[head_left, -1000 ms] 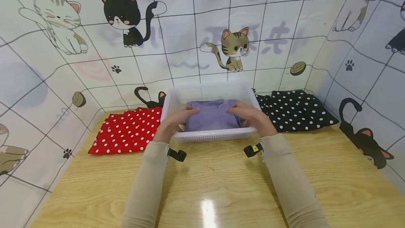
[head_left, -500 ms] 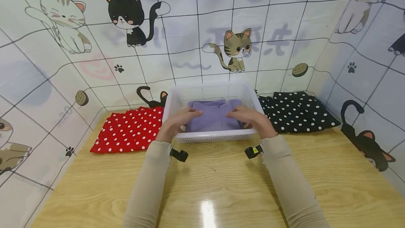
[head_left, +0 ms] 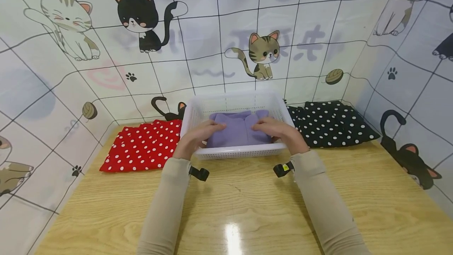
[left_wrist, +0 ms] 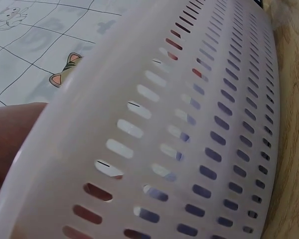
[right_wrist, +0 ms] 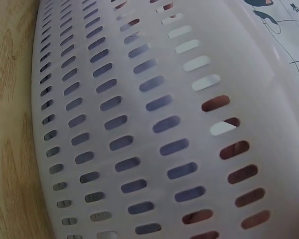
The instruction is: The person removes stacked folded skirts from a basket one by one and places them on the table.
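Note:
A folded purple cloth (head_left: 231, 133) lies inside a white perforated plastic basket (head_left: 240, 152). My left hand (head_left: 199, 135) reaches over the basket's near left side and holds the cloth's left edge, thumb on top. On the opposite edge my right hand (head_left: 279, 130) does the same; the other fingers of both hands are mostly hidden beside or under the cloth. In the left wrist view, part of the left hand (left_wrist: 12, 137) shows beyond the basket wall (left_wrist: 79, 109). Purple cloth and bits of the right hand show through the slots of the basket wall (right_wrist: 259, 84) in the right wrist view.
A red polka-dot cloth (head_left: 145, 145) lies flat left of the basket, and a black polka-dot cloth (head_left: 332, 125) lies to its right. Everything rests on a wooden table (head_left: 233, 204). Cat-printed sheeting (head_left: 212, 30) stands close behind and along both sides.
Both thumbs have come slightly nearer to me on the purple cloth. The basket and the two polka-dot cloths stay where they were; the head view shifts a little.

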`<state>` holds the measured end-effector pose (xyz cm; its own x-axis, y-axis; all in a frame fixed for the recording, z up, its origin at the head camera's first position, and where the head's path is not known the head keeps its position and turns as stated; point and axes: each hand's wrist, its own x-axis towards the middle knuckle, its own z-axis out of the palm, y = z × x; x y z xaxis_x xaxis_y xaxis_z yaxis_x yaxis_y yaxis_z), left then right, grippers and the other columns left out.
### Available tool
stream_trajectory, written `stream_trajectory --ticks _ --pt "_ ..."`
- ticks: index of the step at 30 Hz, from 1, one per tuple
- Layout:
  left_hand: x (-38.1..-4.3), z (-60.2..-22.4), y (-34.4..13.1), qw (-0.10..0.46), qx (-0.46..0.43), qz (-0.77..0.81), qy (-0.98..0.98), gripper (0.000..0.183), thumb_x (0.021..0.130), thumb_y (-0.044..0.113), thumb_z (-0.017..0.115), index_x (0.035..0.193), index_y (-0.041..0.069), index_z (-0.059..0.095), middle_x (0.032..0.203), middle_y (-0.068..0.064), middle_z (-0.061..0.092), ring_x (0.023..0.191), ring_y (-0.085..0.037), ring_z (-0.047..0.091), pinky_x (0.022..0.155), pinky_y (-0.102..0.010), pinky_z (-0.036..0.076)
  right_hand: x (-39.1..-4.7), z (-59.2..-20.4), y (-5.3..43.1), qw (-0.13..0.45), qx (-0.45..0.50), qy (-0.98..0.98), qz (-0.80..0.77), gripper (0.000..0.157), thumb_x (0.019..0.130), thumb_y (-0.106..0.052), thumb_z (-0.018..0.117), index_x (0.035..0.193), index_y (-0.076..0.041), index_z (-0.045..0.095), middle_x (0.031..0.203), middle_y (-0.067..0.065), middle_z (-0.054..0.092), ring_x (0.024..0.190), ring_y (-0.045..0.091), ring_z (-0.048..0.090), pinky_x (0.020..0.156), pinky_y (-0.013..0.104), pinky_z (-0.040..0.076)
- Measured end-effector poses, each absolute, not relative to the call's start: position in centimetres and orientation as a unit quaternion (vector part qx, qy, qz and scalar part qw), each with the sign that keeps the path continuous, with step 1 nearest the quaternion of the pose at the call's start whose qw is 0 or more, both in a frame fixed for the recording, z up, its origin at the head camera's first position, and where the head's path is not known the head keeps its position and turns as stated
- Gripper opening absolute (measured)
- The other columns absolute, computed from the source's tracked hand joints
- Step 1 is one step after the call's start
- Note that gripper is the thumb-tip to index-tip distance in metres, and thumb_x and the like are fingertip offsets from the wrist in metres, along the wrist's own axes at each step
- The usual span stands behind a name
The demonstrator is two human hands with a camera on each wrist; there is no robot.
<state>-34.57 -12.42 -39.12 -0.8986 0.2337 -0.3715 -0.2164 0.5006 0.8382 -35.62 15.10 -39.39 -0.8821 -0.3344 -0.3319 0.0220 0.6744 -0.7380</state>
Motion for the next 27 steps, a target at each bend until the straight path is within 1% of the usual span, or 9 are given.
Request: stream_trajectory --ticks 2,5,8,12,15,17,20,23,27 --pt "-34.55 -39.13 -12.4 0.225 0.004 0.5 0.836 0.065 0.098 0.051 0.062 0.15 0.014 0.047 0.167 -0.008 0.03 0.154 -0.041 0.029 0.117 -0.07 0.034 -35.66 -39.4 15.08 0.225 -0.09 0.886 -0.396 0.065 0.105 -0.036 0.05 0.155 0.003 0.038 0.165 0.027 0.029 0.153 0.047 0.029 0.117 0.066 0.037" --pt "-34.48 -39.07 -12.32 0.224 0.003 0.503 0.835 0.064 0.099 0.05 0.062 0.149 0.013 0.048 0.168 -0.008 0.029 0.155 -0.042 0.027 0.118 -0.071 0.032 -35.77 -39.48 15.08 0.222 -0.094 0.885 -0.399 0.06 0.105 -0.035 0.051 0.151 0.001 0.045 0.164 0.025 0.033 0.152 0.045 0.031 0.117 0.065 0.038" --pt "-34.4 -39.02 -12.25 0.22 0.003 0.508 0.833 0.061 0.098 0.048 0.063 0.147 0.014 0.051 0.167 -0.007 0.03 0.155 -0.039 0.027 0.12 -0.07 0.03 -35.91 -39.61 15.11 0.21 -0.107 0.889 -0.393 0.053 0.104 -0.034 0.053 0.144 0.001 0.053 0.158 0.023 0.041 0.147 0.042 0.039 0.115 0.061 0.042" --pt "-34.42 -39.04 -12.19 0.212 0.003 0.526 0.824 0.052 0.099 0.044 0.064 0.139 0.012 0.057 0.163 -0.006 0.036 0.153 -0.033 0.031 0.123 -0.064 0.029 -36.17 -39.79 15.18 0.169 -0.148 0.897 -0.38 0.045 0.103 -0.029 0.057 0.134 0.003 0.061 0.15 0.025 0.05 0.139 0.04 0.046 0.116 0.056 0.04" --pt "-34.34 -39.14 -12.04 0.207 0.004 0.541 0.815 0.045 0.099 0.04 0.065 0.133 0.011 0.06 0.158 -0.006 0.041 0.148 -0.031 0.037 0.122 -0.059 0.032 -36.21 -39.92 15.31 0.138 -0.18 0.897 -0.381 0.04 0.101 -0.023 0.059 0.128 0.006 0.065 0.144 0.027 0.055 0.137 0.041 0.048 0.117 0.056 0.036" --pt "-34.25 -39.19 -11.98 0.204 0.006 0.547 0.812 0.042 0.099 0.038 0.066 0.131 0.011 0.06 0.154 -0.006 0.044 0.145 -0.03 0.039 0.122 -0.057 0.033 -36.16 -39.9 15.4 0.13 -0.186 0.894 -0.387 0.037 0.1 -0.02 0.06 0.125 0.007 0.066 0.141 0.027 0.057 0.135 0.041 0.048 0.117 0.056 0.036" --pt "-34.22 -39.33 -11.99 0.192 0.013 0.548 0.814 0.039 0.099 0.036 0.066 0.128 0.011 0.06 0.149 -0.007 0.047 0.141 -0.028 0.04 0.121 -0.055 0.033 -36.1 -39.86 15.47 0.129 -0.186 0.89 -0.395 0.034 0.098 -0.017 0.062 0.124 0.006 0.066 0.144 0.027 0.054 0.138 0.041 0.046 0.119 0.056 0.033" --pt "-34.28 -39.54 -12.1 0.182 0.019 0.548 0.816 0.038 0.099 0.036 0.066 0.126 0.011 0.06 0.145 -0.007 0.049 0.139 -0.027 0.04 0.12 -0.054 0.033 -36.04 -39.77 15.5 0.125 -0.19 0.888 -0.4 0.034 0.096 -0.013 0.063 0.124 0.006 0.066 0.152 0.029 0.047 0.145 0.043 0.039 0.123 0.058 0.028" --pt "-34.23 -39.82 -12.22 0.178 0.025 0.548 0.817 0.039 0.099 0.037 0.066 0.128 0.012 0.06 0.145 -0.007 0.049 0.138 -0.027 0.041 0.12 -0.053 0.034 -35.96 -39.84 15.51 0.125 -0.195 0.881 -0.412 0.036 0.093 -0.007 0.063 0.126 0.007 0.065 0.158 0.031 0.039 0.151 0.046 0.03 0.126 0.059 0.021"
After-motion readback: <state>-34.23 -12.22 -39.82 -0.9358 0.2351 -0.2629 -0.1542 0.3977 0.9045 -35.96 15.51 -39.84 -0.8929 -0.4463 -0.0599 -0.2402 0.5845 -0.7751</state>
